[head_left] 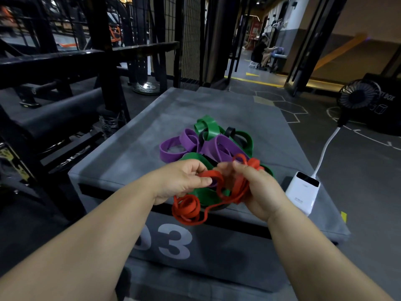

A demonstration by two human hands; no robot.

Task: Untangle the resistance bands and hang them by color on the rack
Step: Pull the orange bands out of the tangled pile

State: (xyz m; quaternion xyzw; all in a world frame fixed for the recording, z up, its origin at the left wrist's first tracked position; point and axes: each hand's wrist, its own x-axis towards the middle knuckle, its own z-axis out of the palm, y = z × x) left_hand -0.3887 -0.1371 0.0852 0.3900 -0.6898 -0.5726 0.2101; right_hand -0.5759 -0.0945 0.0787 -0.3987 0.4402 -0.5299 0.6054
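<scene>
The tangle of resistance bands lies on the near right part of a grey padded box (134,148), whose near face carries pale numerals ending in "03".

The left hand (182,181) pinches a strand of the red band (187,208) between thumb and curled fingers. The right hand (260,192), a little blurred, has its fingers curled round several red strands. The red band is a narrow, flat, matte rubber strip. Its long run goes from a loose coil hanging over the box's near edge on the left, up and away to a knot at the far right, just past the right fingertips.

Beyond the hands lie broader flat loops: the green bands (206,127) stand on edge at the far side and pass under the red, the purple bands (173,146) spread to the left, and a thin black band (230,131) threads between them.

A glossy white power bank (301,192) sits on the box's right edge. Its white cable (325,148) rises to a round black fan (358,97). A black steel rack (54,59) stands at the far left.
</scene>
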